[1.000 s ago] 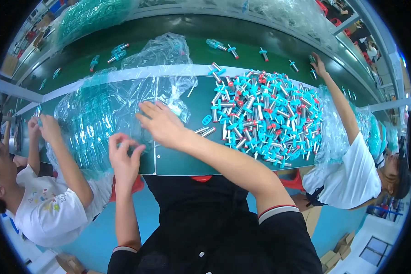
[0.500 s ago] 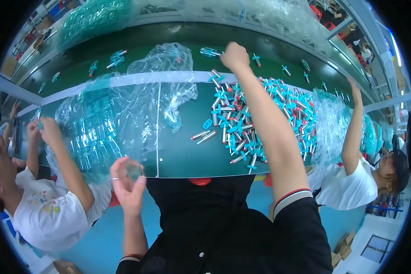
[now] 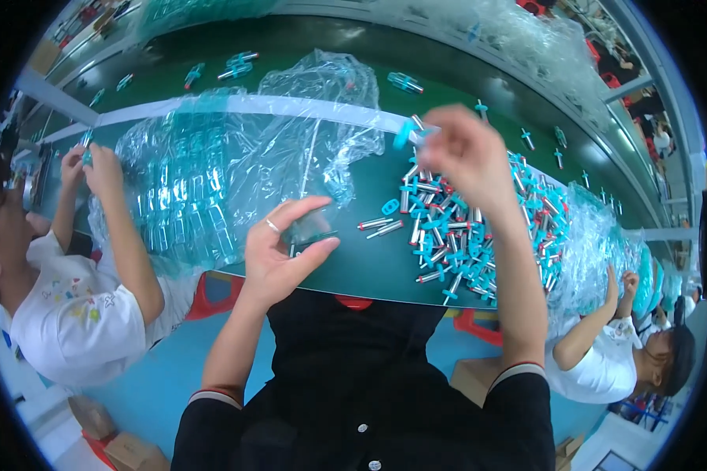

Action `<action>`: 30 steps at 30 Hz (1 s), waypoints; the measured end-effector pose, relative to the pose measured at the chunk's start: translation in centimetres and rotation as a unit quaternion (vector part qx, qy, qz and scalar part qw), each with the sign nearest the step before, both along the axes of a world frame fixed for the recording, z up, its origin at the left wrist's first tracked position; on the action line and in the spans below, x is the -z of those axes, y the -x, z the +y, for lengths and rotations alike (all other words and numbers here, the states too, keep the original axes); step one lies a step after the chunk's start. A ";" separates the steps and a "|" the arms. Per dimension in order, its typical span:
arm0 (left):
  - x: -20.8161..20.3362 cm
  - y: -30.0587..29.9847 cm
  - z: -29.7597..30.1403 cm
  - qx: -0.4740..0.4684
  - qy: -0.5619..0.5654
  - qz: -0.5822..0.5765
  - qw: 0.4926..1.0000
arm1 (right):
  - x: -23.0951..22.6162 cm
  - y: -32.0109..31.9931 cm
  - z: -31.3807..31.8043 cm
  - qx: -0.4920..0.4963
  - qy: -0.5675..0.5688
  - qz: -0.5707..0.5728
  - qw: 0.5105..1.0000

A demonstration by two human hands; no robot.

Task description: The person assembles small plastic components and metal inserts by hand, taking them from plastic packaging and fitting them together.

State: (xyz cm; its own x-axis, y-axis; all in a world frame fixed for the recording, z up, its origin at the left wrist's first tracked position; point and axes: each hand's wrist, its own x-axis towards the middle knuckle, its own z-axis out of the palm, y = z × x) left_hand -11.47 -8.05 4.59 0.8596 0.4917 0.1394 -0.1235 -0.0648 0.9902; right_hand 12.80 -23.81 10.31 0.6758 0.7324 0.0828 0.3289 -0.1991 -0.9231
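My left hand [image 3: 279,255], a ring on one finger, is closed around a small clear plastic casing [image 3: 310,228] between thumb and fingers, just above the table's front edge. Over the far edge of the pile, my right hand [image 3: 467,153] is slightly smeared by motion. At its fingertips is a silver tube piece with a teal cross-shaped collar [image 3: 404,135]. Beneath and around that forearm lies the heap of silver, red-tipped tube pieces with teal collars [image 3: 448,235]. Two loose tube pieces [image 3: 381,228] and a flat teal part [image 3: 390,206] lie left of the heap.
Clear plastic bagging [image 3: 283,157] and rows of teal-tinted clear casings [image 3: 181,188] cover the table to my left. A dark green belt [image 3: 314,35] behind carries scattered pieces. More bagged casings [image 3: 585,235] lie at right. Co-workers sit at the left [image 3: 86,306] and right [image 3: 605,353].
My right hand has come back from the belt to above the heap with a teal-collared piece. My left hand has risen rightward over the table edge, still holding the clear casing. The view has shifted.
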 end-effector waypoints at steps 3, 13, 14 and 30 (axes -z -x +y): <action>-0.3 -0.9 -0.2 0.015 -0.013 -0.005 1.000 | 0.4 5.5 -2.3 -0.077 -0.032 -0.110 0.990; -0.7 -1.6 -1.4 0.086 -0.116 -0.001 0.989 | 2.0 9.2 -4.1 -0.064 -0.076 -0.188 0.977; -0.8 -1.5 -1.5 0.092 -0.123 -0.003 0.988 | 2.2 9.4 -4.2 -0.055 -0.077 -0.187 0.978; -0.8 -1.9 -2.8 0.119 -0.182 -0.020 0.976 | 2.8 11.6 -5.5 -0.027 -0.060 -0.199 0.978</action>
State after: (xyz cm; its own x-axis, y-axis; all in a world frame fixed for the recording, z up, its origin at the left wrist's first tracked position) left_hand -9.59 -10.87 5.39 0.9339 0.1901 0.3029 -0.2159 -0.3756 0.9013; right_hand 1.19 -29.31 7.47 0.5324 0.7352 0.4195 0.6746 -0.0692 -0.7349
